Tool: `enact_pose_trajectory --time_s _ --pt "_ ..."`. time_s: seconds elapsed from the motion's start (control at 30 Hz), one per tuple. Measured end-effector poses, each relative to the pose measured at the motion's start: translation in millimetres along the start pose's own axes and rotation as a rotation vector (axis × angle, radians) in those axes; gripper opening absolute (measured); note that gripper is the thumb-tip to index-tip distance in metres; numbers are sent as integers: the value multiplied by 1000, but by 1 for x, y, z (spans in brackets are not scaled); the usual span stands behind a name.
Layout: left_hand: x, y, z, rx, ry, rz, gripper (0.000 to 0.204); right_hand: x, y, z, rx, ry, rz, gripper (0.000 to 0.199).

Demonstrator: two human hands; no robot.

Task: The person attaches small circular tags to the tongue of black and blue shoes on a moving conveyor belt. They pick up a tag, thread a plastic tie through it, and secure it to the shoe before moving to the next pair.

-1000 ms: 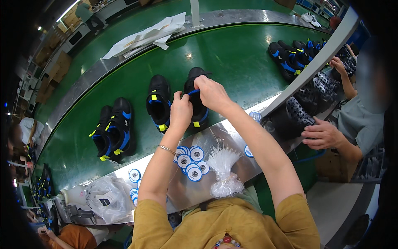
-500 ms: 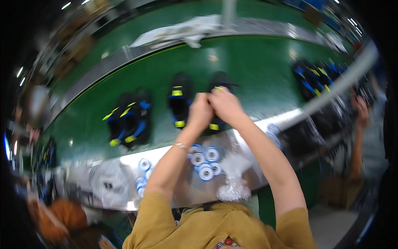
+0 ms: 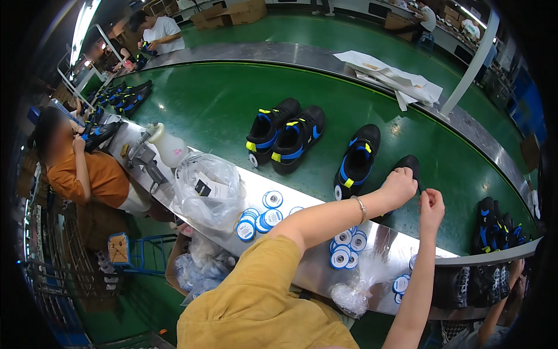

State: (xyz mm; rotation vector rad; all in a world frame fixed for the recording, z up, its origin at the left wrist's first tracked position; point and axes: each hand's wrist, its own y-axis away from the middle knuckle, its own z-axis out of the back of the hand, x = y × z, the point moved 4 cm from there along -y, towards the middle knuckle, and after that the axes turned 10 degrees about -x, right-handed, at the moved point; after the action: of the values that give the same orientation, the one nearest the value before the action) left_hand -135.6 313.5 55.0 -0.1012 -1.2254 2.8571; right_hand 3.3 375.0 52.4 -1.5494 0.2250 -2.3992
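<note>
Shoe (image 3: 409, 161) at both hands (image 3: 400, 187) (image 3: 431, 207) — their grip unclear — toe toward far edge of belt (image 3: 444, 154).

Four central shoes (image 3: 296, 142) accompany the wearer's two hands (image 3: 401, 187).

This is a shoe factory: matching shoes (image 3: 297, 139) line a long green conveyor belt (image 3: 203, 99), workers (image 3: 96, 180) beside it.

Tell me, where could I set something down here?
The green belt has bare room between the shoe pair and white sheets, and left of that pair, up to the next shoes. The steel ledge is crowded with discs, a bag and strands; left hand and right hand crowd one shoe.
</note>
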Motion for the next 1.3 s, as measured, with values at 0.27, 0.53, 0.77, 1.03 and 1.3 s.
enact_pose_trajectory --time_s 0.27,0.53,0.77,1.03,1.3 --pt "20 23 32 -121 149 45 17 35 10 -5 68 -495 -412 33" --pt "49 51 72 -280 288 112 21 41 22 -10 133 -374 -414 32" --pt "57 62 78 -330 241 121 22 74 29 -44 377 -670 -359 12" --pt "61 63 72 -336 303 146 30 54 33 -31 322 -636 -414 10" --pt "68 67 72 -321 339 221 30 48 61 -47 376 -587 -414 10"
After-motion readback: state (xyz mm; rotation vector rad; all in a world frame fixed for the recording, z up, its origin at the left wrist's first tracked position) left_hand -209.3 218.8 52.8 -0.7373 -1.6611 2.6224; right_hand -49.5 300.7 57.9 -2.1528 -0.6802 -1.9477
